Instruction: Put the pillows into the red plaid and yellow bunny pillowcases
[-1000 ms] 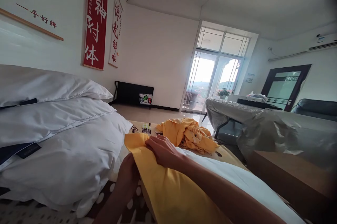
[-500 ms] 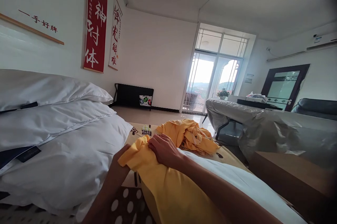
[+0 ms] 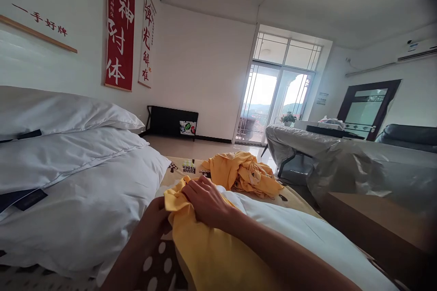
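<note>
Containers, largest first: a brown box (image 3: 378,222) stands in shadow at 4 o'clock, its contents hidden. At 6 o'clock a yellow fabric cover (image 3: 208,245) lies against a white pillow (image 3: 297,225), which extends toward 5 o'clock; how much of the pillow is inside the cover cannot be told. At the cover's far end, the fingers of the right hand (image 3: 205,200) are curled over the bunched fabric, grasping it; those of the left hand (image 3: 159,216), partly shaded, pinch its edge. Toward 3 o'clock, a small pot holds a leafy plant (image 3: 288,117).

Surface: a printed cloth (image 3: 155,261), brown with pale spots at 7 o'clock and beige at 5, underlies the work. It bears a stack of white pillows (image 3: 82,177) between 8 and 9 o'clock and a crumpled yellow bundle (image 3: 244,172) at 5, just beyond the right hand.

Room: plastic-draped furniture (image 3: 344,163) at 3 o'clock; a glazed door (image 3: 261,95) at 2; a black folding frame (image 3: 164,120) at 9; a red scroll (image 3: 119,31) at 10.
</note>
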{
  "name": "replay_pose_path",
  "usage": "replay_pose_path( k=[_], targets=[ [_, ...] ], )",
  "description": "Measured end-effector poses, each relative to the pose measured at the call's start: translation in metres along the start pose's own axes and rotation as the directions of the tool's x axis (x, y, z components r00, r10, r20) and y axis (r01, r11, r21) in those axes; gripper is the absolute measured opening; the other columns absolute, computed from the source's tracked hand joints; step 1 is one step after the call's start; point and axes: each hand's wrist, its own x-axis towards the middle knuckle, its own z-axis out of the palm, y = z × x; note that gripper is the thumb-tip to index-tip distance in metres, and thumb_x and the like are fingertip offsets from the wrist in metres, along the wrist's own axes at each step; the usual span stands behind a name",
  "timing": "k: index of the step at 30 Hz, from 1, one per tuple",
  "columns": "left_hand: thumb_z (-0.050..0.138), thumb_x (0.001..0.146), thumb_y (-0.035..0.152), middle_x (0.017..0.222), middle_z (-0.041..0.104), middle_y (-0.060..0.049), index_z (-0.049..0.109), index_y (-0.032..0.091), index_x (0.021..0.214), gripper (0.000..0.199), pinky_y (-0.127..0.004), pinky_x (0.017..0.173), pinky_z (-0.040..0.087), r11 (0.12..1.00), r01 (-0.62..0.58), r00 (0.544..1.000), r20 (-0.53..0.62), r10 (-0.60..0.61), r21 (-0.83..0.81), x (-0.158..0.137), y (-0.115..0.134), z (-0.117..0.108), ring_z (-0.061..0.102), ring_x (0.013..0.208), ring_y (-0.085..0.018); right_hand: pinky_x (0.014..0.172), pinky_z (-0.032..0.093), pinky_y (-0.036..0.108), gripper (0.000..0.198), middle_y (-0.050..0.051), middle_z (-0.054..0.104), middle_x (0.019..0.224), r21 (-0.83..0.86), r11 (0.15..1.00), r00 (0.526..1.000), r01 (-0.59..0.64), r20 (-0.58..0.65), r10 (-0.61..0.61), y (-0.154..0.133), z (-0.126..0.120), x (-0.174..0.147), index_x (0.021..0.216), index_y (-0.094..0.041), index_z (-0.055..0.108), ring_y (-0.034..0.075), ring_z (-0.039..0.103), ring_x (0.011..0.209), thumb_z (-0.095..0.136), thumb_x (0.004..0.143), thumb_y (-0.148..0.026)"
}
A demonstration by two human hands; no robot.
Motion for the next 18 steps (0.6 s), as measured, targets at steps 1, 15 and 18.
replay_pose_path(
  k=[1, 15, 18],
  targets=[
    [0.08, 0.052, 0.021, 0.052, 0.053, 0.002, 0.059, 0.013, 0.058, 0.023, -0.02, 0.043, 0.035, 0.997, 0.008, 1.0, -0.011, -0.009, -0.082, 0.002, 0.0, -0.002, 0.043, 0.046, -0.009, 0.075, 0.034, 0.03, 0.008, 0.004, 0.061, 0.086, 0.028, 0.999, 0.999, -0.045, 0.006, 0.045, -0.002, -0.004, 0.0, 0.094, -0.017, 0.05, 0.016, 0.053, 0.073, 0.047, 0.087, -0.014],
    [0.049, 0.079, 0.006, 0.056, 0.046, 0.004, 0.051, 0.016, 0.067, 0.015, -0.02, 0.044, 0.044, 0.856, 0.024, 0.924, -0.314, -0.216, -0.517, 0.026, 0.018, -0.03, 0.042, 0.041, -0.007, 0.064, 0.044, 0.043, 0.018, 0.011, 0.06, 0.066, -0.414, 0.91, 0.984, -0.027, 0.15, 0.098, -0.072, 0.039, -0.095, 0.076, -0.011, 0.064, 0.024, 0.054, 0.059, 0.063, 0.078, -0.029],
    [0.048, 0.079, 0.004, 0.052, 0.039, 0.007, 0.046, 0.016, 0.064, 0.019, -0.016, 0.04, 0.04, 0.828, 0.013, 0.938, -0.281, -0.205, -0.56, 0.029, 0.017, -0.036, 0.031, 0.036, -0.004, 0.064, 0.045, 0.043, 0.012, 0.012, 0.061, 0.065, -0.436, 0.899, 0.968, 0.046, 0.241, 0.067, -0.073, 0.048, -0.1, 0.075, -0.01, 0.064, 0.024, 0.054, 0.058, 0.056, 0.078, -0.018]
  ],
)
